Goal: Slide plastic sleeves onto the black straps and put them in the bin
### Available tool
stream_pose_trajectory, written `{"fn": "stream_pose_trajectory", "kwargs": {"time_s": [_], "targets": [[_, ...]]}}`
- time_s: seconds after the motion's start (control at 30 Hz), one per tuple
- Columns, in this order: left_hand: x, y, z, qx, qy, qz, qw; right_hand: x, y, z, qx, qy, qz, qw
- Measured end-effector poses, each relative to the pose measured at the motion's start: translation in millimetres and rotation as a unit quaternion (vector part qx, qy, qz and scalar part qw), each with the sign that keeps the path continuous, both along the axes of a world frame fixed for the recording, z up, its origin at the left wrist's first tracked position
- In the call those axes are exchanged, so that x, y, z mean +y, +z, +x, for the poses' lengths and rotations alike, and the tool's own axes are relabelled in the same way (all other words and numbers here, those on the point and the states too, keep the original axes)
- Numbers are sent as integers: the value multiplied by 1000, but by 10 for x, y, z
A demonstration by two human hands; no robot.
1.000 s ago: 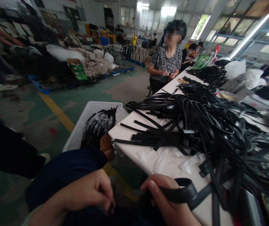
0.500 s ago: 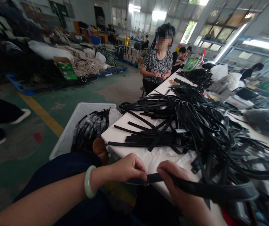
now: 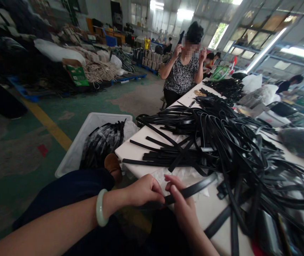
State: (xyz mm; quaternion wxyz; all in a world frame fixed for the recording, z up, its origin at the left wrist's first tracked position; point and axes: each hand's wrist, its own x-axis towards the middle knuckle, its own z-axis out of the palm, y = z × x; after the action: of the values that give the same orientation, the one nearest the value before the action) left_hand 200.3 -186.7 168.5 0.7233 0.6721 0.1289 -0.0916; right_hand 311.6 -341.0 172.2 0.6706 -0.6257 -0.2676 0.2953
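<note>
A flat black strap [image 3: 198, 187] stretches between my two hands above my lap, its far part rising to the right over the table edge. My left hand [image 3: 147, 192], with a pale green bangle at the wrist, is closed in a pinch on the strap. Close beside it, my right hand [image 3: 183, 205] has its thumb and fingers around the same strap, the fingers bent and slightly apart. Part of the strap is hidden by the fingers. Beyond my hands, a large heap of black straps [image 3: 213, 131] covers much of the white table [image 3: 130, 151].
A white plastic bin [image 3: 73, 153] holding black strips stands on the floor left of the table. Along the table's far side sits a person [image 3: 181, 76] with both hands raised near the head. Bundled material [image 3: 98, 69] lies on blue pallets at the left.
My right hand has moved left, close to my left hand, and its fingers have loosened. The strap's bent length has swung away from over my right forearm. The seated person has raised both hands.
</note>
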Motion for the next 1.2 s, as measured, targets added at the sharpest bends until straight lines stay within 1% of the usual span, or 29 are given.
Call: {"fn": "stream_pose_trajectory", "kwargs": {"time_s": [0.07, 0.1, 0.13, 0.17, 0.2, 0.27, 0.3, 0.33, 0.37, 0.43, 0.47, 0.5, 0.53, 0.57, 0.63, 0.67, 0.73, 0.8, 0.83, 0.87, 0.9, 0.97, 1.0, 1.03, 1.07, 1.1, 1.13, 1.17, 1.2], "targets": [[9, -2, 4, 29, 3, 4, 1000, -12, -31, 88, 100, -76, 49, 991], [13, 0, 10, 40, 4, 3, 999, -27, -45, 127, 115, -112, 62, 985], [13, 1, 19, 43, 4, 2, 999, -44, -62, 149, 97, -130, 56, 985], [9, 3, 28, 36, 1, 2, 999, -61, -83, 148, 51, -125, 33, 990], [0, 2, 38, 25, -2, 1, 1000, -77, -106, 126, -4, -102, 1, 995], [-27, -9, 54, 6, -6, 12, 1000, -107, -145, 45, -80, -18, -53, 995], [-41, -19, 59, 5, -6, 25, 1000, -122, -150, 8, -85, 21, -53, 995], [-52, -29, 61, 13, -4, 38, 999, -138, -141, -14, -69, 41, -31, 996], [-60, -38, 61, 27, 0, 46, 999, -155, -117, -17, -41, 41, 6, 998], [-65, -42, 57, 54, 5, 33, 998, -186, -41, 23, 7, -5, 82, 997], [-65, -35, 57, 60, 3, 16, 998, -198, -4, 50, 12, -32, 104, 994], [-67, -24, 59, 60, 1, -2, 998, -205, 22, 68, 3, -50, 108, 993], [-74, -10, 64, 53, -2, -15, 998, -206, 29, 68, -21, -48, 93, 994], [-88, 6, 72, 39, -2, -24, 999, -201, 13, 46, -52, -27, 67, 996], [-137, 32, 94, -5, 16, -43, 999, -172, -78, -60, -110, 34, 21, 993], [-167, 40, 106, -30, 29, -57, 998, -151, -142, -132, -133, 59, 13, 989], [-212, 47, 123, -63, 55, -84, 993, -107, -256, -264, -167, 76, 28, 983], [-202, 47, 130, -74, 43, -108, 990, -72, -290, -317, -192, 60, 56, 978], [-169, 44, 129, -75, 15, -121, 990, -60, -260, -300, -190, 47, 64, 979], [-118, 38, 126, -72, -31, -138, 987, -53, -195, -250, -167, 21, 67, 983], [-53, 30, 119, -64, -97, -153, 981, -52, -97, -169, -127, -15, 70, 989], [97, 4, 98, -31, -261, -161, 951, -73, 174, 60, -28, -98, 80, 992], [168, -12, 83, -7, -339, -146, 929, -97, 330, 191, 22, -137, 93, 986], [229, -27, 68, 15, -398, -120, 910, -131, 485, 317, 61, -167, 112, 978], [276, -39, 52, 34, -425, -91, 900, -172, 628, 428, 84, -186, 136, 969], [310, -45, 38, 51, -423, -67, 902, -218, 750, 512, 95, -199, 162, 962], [330, -43, 28, 65, -399, -51, 913, -265, 844, 562, 98, -209, 187, 955], [338, -32, 23, 74, -362, -44, 928, -307, 903, 574, 86, -206, 197, 955], [336, -13, 22, 78, -324, -43, 942, -340, 928, 548, 64, -190, 190, 961]]}}
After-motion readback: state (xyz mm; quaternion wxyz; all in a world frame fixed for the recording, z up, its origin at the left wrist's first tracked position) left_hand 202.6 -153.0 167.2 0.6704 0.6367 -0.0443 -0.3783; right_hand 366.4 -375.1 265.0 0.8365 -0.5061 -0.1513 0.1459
